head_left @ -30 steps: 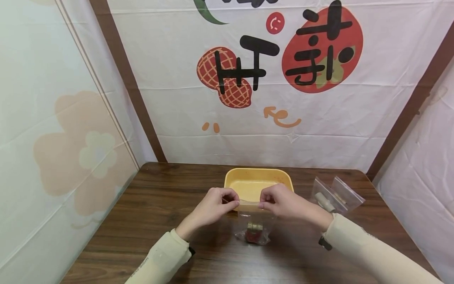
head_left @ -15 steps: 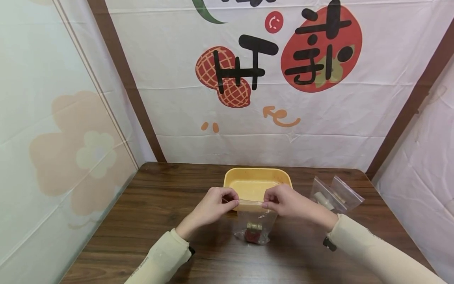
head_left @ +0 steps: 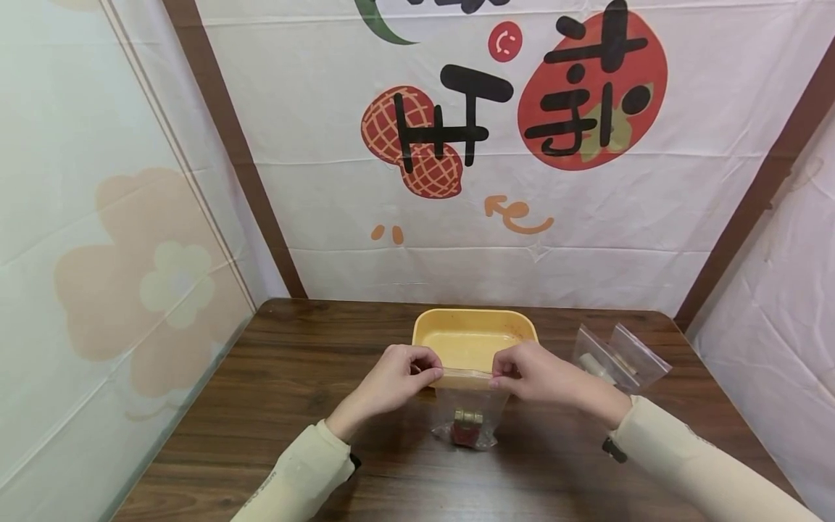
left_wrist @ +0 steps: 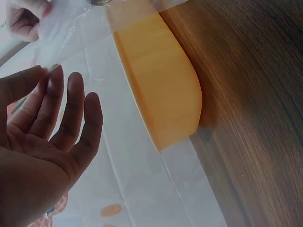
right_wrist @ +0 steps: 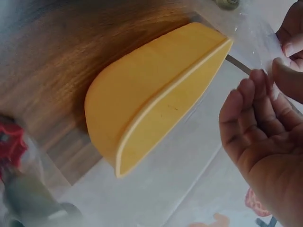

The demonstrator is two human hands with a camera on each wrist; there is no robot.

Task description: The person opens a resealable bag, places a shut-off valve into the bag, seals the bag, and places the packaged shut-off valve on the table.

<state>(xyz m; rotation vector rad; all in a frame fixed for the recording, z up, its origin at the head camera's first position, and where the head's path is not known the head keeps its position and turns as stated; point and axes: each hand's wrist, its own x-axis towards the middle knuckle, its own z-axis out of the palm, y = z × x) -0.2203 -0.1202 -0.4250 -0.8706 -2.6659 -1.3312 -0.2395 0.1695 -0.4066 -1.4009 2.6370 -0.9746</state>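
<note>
A clear zip bag (head_left: 479, 402) hangs upright between my two hands, its lower end at the tabletop. Inside lies a brass-coloured fitting (head_left: 467, 417) with a red part under it. My left hand (head_left: 393, 380) pinches the left end of the bag's top edge between thumb and forefinger. At the right end of that edge my right hand (head_left: 538, 373) pinches the plastic the same way. In the left wrist view, the other fingers of my left hand (left_wrist: 52, 123) are spread loosely. The right wrist view shows my right hand (right_wrist: 270, 118) with thumb and fingertips meeting at the bag.
Just behind the bag stands a yellow rectangular tub (head_left: 475, 319). Two more clear zip bags lie at the right back: one with a pale grey piece (head_left: 595, 368), and a zip bag (head_left: 642, 355) beside it. A printed cloth (head_left: 313, 217) hangs behind the wooden table (head_left: 261, 428).
My right hand has slid a little to the right along the bag's top edge. The left hand has stayed almost in place, still pinching the left end.
</note>
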